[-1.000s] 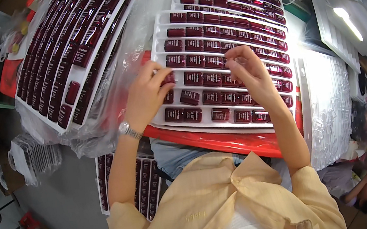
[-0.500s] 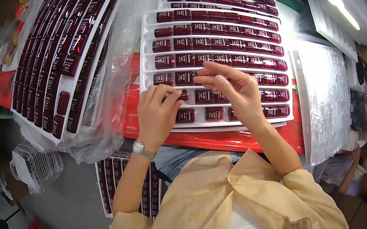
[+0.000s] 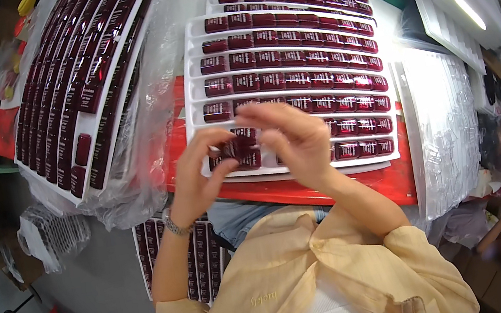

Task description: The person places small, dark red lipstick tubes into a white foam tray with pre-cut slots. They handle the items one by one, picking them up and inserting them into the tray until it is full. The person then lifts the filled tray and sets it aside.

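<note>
Bare right hand (image 3: 298, 142), fingers parted, has been shifted leftward; left hand (image 3: 197, 176) grip is unclear; glassy dark-red rectangular pieces (image 3: 216, 112) seem slippery, best side-pinched.

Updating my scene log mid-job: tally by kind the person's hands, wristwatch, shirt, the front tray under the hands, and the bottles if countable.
Hands: 2 (left hand, right hand)
Wristwatch: 1
Yellow shirt: 1
Front tray: 1
Total: 5, excluding the dark red bottles, too crowded and partly hidden to count.

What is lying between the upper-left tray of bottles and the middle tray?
In the head view, crumpled clear plastic and a strip of red surface.
</note>
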A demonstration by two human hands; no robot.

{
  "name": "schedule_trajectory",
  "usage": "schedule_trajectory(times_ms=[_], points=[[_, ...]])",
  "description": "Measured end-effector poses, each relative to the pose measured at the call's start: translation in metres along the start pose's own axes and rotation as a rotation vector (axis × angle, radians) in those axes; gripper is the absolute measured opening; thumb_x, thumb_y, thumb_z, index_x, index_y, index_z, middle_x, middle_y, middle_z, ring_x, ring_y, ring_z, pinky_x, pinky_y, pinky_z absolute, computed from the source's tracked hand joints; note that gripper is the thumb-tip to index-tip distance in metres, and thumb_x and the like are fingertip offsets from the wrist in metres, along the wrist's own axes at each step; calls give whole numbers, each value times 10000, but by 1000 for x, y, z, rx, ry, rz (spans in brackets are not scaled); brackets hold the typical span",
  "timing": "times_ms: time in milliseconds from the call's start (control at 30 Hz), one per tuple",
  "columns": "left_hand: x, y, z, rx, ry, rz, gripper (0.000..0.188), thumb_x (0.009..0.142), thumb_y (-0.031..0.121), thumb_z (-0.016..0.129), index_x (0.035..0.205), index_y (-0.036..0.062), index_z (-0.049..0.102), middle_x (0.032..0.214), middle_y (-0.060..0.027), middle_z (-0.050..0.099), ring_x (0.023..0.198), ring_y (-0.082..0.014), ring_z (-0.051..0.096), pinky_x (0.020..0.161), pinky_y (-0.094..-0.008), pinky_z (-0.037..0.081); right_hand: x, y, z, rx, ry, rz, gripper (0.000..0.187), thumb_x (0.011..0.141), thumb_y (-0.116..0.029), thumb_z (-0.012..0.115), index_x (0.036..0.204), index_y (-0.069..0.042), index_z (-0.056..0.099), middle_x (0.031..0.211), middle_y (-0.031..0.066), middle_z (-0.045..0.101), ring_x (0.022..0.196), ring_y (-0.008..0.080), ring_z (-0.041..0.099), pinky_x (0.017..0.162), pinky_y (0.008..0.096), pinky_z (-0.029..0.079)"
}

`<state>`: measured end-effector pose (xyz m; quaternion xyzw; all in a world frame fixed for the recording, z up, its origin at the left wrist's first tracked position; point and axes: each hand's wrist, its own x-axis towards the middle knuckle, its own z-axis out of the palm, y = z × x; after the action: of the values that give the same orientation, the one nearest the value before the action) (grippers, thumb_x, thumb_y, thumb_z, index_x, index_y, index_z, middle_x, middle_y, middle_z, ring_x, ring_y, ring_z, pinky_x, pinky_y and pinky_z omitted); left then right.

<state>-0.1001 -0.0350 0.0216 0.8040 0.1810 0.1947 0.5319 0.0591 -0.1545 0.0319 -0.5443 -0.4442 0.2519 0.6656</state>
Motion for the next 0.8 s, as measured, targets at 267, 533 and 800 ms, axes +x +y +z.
schedule_trajectory(times_ms=[267,533,800], points=[[-12,-8,-3,-55,67,-32,349,762,-34,684,1099,-4,602,1101,-106,581,984,-214,597,845,-322,486,-4,-39,-67,-760,-403,-178,655,670,-179,788,1282,-120,562,1284,181,536,1237,341,476,1041,455,352],[18,-20,-5,366,-34,59,329,735,-10,704,1049,-9,607,1013,-106,564,894,-243,593,772,-334,480,-129,-56,-326,-1777,392,752,415,873,-263,648,1195,-9,586,1077,198,624,1044,328,573,903,391,436],[30,-24,11,217,241,-173,435,803,101,698,1177,-10,506,1057,-156,607,888,-304,614,792,-388,496,-128,-42,-343,-1353,469,559,278,825,-171,683,1034,3,623,903,111,614,832,224,570,786,338,454]])
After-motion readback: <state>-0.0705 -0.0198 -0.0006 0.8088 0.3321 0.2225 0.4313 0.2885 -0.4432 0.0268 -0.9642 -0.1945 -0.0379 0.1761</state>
